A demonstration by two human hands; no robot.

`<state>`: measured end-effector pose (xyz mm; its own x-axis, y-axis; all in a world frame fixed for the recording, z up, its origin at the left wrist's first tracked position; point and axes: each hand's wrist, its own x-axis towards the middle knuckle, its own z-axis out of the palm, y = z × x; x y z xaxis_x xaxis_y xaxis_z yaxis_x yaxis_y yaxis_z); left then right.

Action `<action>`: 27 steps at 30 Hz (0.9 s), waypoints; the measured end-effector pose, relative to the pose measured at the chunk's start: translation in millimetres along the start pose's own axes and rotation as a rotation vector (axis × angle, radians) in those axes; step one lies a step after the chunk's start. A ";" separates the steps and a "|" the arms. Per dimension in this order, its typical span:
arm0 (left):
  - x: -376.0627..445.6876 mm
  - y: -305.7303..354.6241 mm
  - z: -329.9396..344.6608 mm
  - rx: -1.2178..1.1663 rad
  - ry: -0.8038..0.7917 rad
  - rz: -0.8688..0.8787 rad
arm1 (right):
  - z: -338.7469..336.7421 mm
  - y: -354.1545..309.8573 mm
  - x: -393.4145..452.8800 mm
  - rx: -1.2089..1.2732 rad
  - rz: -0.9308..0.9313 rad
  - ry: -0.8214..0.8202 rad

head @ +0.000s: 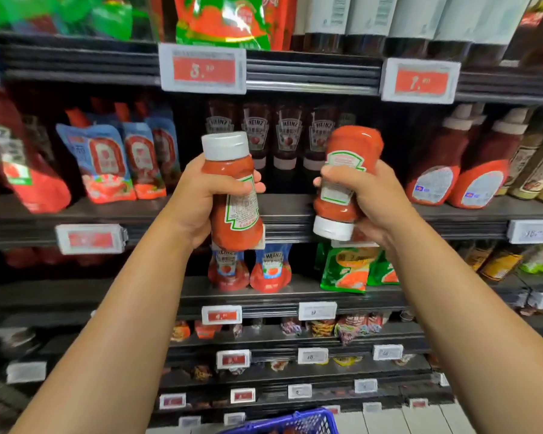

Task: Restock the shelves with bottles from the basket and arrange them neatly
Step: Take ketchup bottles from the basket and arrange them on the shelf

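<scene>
The left hand (pixel 201 195) is holding a ketchup bottle (pixel 232 189) with its white cap pointing up; the grip is closed round the bottle's middle, fingers wrapping across the front and the thumb lying behind. The right hand (pixel 362 198) is gripping a second ketchup bottle (pixel 347 170) the other way up, white cap pointing down, with the fingers curling tightly over the label and the palm sitting behind. Both bottles are hanging in the air in front of the middle shelf (pixel 289 211), near each other but not touching. Behind them, a row of dark Heinz bottles (pixel 273 136) is standing cap-down at the back of that shelf. A blue basket (pixel 295 422) is showing at the bottom edge, below the arms.
</scene>
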<state>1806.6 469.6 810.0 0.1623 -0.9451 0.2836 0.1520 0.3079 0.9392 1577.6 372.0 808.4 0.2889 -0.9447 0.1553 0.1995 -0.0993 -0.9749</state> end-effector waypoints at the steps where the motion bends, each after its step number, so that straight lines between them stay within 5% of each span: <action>1: 4.8 0.4 -2.5 0.002 -0.001 -0.001 | 8.1 0.5 6.5 0.020 0.062 -0.020; 11: 15.7 6.1 -10.7 0.030 0.093 0.035 | 84.9 22.6 75.3 0.030 0.462 -0.206; 18: 12.4 13.1 -9.0 0.059 0.182 0.038 | 98.8 26.3 91.1 -0.427 0.438 -0.439; 27: 22.7 22.9 15.1 0.115 0.183 -0.029 | 86.4 22.6 98.0 -0.878 0.236 -0.403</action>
<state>1799.0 453.5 840.9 0.3354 -0.9145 0.2263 0.0490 0.2568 0.9652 1691.4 304.1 815.4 0.5614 -0.8091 -0.1739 -0.6208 -0.2727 -0.7350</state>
